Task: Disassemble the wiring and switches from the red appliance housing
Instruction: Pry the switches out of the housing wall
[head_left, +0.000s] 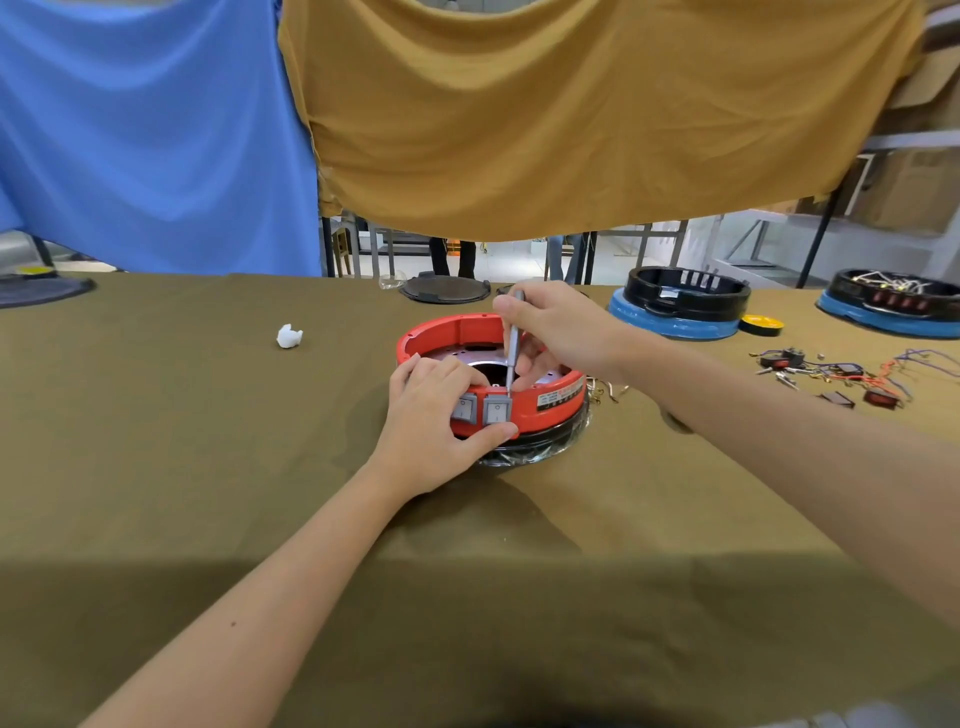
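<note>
Mid-bench, our left hand (434, 415) clamps the light, rigid red housing (545, 400) by its switch-side rim, right-hand fingers (524, 371) pinching the screwdriver (511, 358).

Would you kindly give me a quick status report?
Left hand grips red housing at the grey switches. Right hand holds grey tool upright behind one switch. Nothing obstructing.
</note>
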